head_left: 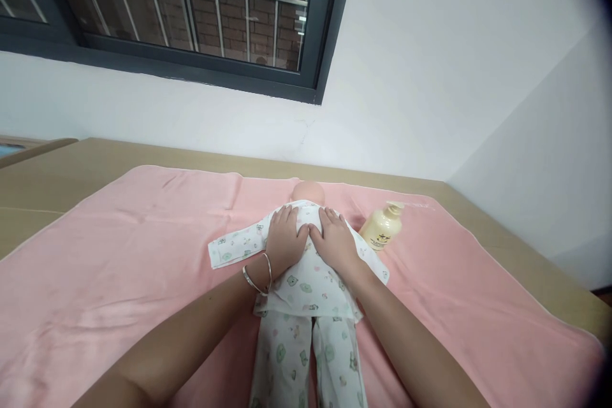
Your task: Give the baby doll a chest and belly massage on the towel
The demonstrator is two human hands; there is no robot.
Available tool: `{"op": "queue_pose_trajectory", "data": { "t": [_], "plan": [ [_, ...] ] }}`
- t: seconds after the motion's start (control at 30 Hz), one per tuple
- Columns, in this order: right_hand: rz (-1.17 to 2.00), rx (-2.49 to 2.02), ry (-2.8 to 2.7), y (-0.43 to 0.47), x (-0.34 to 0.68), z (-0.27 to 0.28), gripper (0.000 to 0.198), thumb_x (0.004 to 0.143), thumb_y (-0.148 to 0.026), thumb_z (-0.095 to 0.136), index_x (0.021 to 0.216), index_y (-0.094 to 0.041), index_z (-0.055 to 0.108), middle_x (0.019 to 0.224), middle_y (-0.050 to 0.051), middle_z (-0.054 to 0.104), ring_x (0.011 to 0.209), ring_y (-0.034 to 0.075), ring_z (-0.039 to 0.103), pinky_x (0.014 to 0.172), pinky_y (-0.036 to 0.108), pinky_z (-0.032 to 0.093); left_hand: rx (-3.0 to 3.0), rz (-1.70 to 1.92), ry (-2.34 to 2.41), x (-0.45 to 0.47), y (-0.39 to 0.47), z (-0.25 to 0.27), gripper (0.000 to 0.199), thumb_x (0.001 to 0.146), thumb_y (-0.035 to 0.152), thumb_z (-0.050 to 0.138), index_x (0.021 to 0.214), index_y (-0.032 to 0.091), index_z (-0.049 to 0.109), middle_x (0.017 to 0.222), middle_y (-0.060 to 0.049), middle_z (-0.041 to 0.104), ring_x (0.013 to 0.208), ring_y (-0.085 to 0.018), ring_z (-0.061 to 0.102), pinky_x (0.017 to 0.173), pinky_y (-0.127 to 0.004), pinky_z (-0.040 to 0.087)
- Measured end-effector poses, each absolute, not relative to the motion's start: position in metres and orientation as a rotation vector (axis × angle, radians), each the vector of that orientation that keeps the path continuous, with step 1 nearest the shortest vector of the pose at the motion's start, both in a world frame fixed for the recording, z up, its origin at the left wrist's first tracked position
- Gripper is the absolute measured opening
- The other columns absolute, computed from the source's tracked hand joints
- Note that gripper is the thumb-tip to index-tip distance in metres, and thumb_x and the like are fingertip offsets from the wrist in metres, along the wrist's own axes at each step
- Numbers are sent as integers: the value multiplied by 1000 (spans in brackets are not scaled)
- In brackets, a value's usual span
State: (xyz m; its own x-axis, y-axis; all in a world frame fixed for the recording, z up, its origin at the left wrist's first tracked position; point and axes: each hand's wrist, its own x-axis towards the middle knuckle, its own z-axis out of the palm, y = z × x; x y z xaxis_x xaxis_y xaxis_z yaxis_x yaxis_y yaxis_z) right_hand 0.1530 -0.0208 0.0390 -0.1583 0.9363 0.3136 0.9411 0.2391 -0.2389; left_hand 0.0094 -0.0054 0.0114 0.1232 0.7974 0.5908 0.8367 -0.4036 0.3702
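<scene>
A baby doll (308,192), its bald head at the far end, lies along the middle of a pink cloth. It wears a white printed top (306,293) and matching trousers (287,350). My left hand (285,239) rests flat on the left side of the doll's upper body, fingers stretched out. On the right side of the same area lies my right hand (335,239), also flat. The thumbs come close together at the middle. One sleeve reaches out to the left, the other slants down to the right. The doll's face cannot be seen.
A pale yellow pump bottle (382,226) leans beside the doll's right-hand sleeve. The pink cloth (157,280) covers much of a tan table (109,156). Behind stand a white wall (406,76) and a dark-framed window (315,70) with bars.
</scene>
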Motion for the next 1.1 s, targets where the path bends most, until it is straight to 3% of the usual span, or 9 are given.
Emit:
{"op": "queue_pose_trajectory", "data": {
  "t": [0.17, 0.43, 0.67, 0.87, 0.97, 1.1],
  "plan": [
    [46, -1672, -2144, -15, 158, 36, 58, 98, -42, 34, 144, -6, 38, 148, 20, 40, 140, 30, 30, 115, 47, 16, -2336, -1152, -1654, 9, -4, 10, 41, 89, 25, 45, 126, 9, 53, 131, -18, 57, 127, -32, 46, 110, -51, 33],
    [22, -1667, -2139, -16, 158, 38, 55, 98, -41, 34, 143, -8, 39, 146, 19, 43, 138, 29, 33, 114, 45, 17, -2382, -1164, -1577, 7, -2, 13, 38, 90, 24, 43, 124, 11, 55, 129, -16, 59, 123, -29, 50, 107, -51, 36],
    [-138, -1723, -2196, -33, 148, 50, 51, 100, -35, 30, 140, -6, 43, 138, 21, 51, 131, 28, 43, 112, 42, 20, -2238, -1151, -1410, 9, -19, 24, 22, 92, 20, 45, 103, 14, 63, 108, -12, 66, 105, -25, 58, 94, -40, 48],
    [-149, -1754, -2256, -53, 142, 60, 46, 97, -28, 32, 135, -10, 50, 135, 20, 55, 128, 29, 47, 109, 41, 26, -2181, -1021, -1499, 9, -30, 35, 16, 90, 22, 49, 87, 17, 63, 89, -10, 63, 89, -26, 57, 80, -40, 49],
    [-69, -1780, -2216, -45, 146, 58, 50, 99, -34, 29, 138, -8, 47, 137, 21, 53, 131, 29, 44, 109, 42, 26, -2195, -1011, -1591, 8, -25, 33, 17, 89, 24, 51, 97, 15, 63, 95, -12, 64, 94, -27, 57, 84, -43, 48],
    [-20, -1777, -2161, -26, 154, 47, 58, 99, -42, 29, 142, -5, 40, 145, 21, 44, 138, 30, 35, 112, 44, 21, -2255, -1066, -1545, 8, -15, 24, 32, 90, 24, 49, 118, 9, 57, 117, -16, 62, 111, -30, 54, 98, -46, 44]
  ]
}}
